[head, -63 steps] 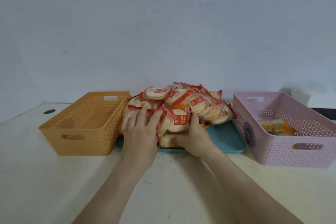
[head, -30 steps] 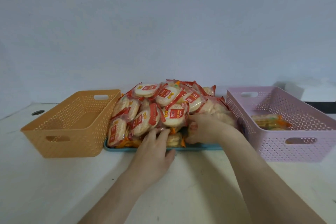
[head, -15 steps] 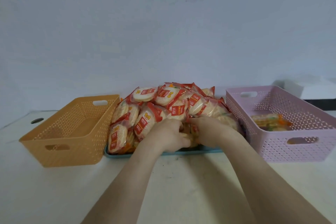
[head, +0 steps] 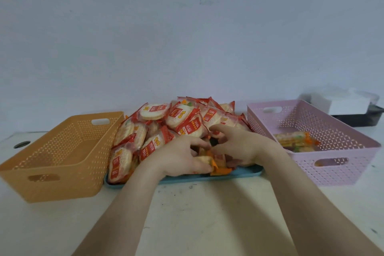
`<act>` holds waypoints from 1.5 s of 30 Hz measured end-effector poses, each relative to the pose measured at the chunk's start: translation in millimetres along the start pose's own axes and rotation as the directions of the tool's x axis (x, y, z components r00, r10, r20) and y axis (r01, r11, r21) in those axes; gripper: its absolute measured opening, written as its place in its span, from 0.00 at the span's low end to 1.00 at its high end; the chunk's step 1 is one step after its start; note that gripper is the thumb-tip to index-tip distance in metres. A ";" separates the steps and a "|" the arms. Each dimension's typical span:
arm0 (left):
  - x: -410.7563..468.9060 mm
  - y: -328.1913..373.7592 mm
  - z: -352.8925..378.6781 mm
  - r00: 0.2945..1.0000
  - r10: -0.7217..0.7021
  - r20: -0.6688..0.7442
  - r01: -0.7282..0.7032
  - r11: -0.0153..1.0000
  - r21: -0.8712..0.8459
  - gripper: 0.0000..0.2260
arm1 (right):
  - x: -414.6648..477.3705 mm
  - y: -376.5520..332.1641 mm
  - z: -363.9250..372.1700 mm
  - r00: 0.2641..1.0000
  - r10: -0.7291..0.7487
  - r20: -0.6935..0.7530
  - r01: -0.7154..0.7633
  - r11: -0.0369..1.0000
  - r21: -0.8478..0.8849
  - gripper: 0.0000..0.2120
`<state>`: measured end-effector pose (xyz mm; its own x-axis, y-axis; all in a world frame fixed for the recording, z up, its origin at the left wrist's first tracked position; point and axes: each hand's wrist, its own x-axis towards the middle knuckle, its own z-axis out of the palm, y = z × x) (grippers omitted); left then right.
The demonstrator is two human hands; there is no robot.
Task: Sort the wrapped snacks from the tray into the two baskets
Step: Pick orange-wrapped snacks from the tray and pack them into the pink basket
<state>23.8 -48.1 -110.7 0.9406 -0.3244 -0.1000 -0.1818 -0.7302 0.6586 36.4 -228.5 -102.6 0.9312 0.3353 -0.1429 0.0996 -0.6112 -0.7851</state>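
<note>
grip: an orange-wrapped snack (head: 216,165) was pinched at the front foot of the heap by the left hand (head: 182,157); the right hand (head: 239,147) was curled into the pile beside it, and what it held could not be told.
snack axis: its long axis seemed to lie across the tray, orange end toward the right hand.
around the grip: red-wrapped snacks (head: 182,120) were stacked above and behind, on the blue tray (head: 239,172).
left of the grip: orange basket (head: 52,174), seemingly empty.
right of the grip: pink basket (head: 332,164), orange packs inside.
risk: if the snack were pulled from below, the heap could be toppled off the tray.
</note>
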 end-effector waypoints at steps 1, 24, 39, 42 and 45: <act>-2.5 -0.6 -5.7 1.000 0.023 0.019 -0.020 0.993 -0.117 0.23 | -1.6 -1.4 -3.9 1.000 -0.009 -0.006 0.009 1.000 0.017 0.29; 45.5 167.4 24.2 0.563 0.533 -0.632 -0.794 0.562 -0.233 0.11 | -83.1 -27.4 -91.3 0.411 -0.349 -0.842 0.423 0.891 -0.162 0.20; 18.3 31.6 -7.3 0.767 0.184 -0.614 -0.125 0.983 0.137 0.15 | -37.7 7.9 -69.4 0.689 -0.081 -0.721 0.167 0.985 0.050 0.17; 19.1 3.2 -28.7 0.882 0.091 -0.463 0.060 0.952 0.302 0.16 | -14.3 -3.6 -44.7 0.798 -0.158 -0.581 0.207 0.978 0.020 0.16; 19.4 -9.8 -40.2 0.936 0.063 -0.347 0.089 0.910 0.405 0.16 | 5.8 -9.4 -14.2 0.880 -0.226 -0.417 0.168 0.971 -0.173 0.23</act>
<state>55.3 -23.1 -89.1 0.9682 -0.1408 0.2069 -0.1979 -0.9368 0.2885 45.9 -231.0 -87.5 0.9433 0.1344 0.3034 0.3135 -0.6606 -0.6821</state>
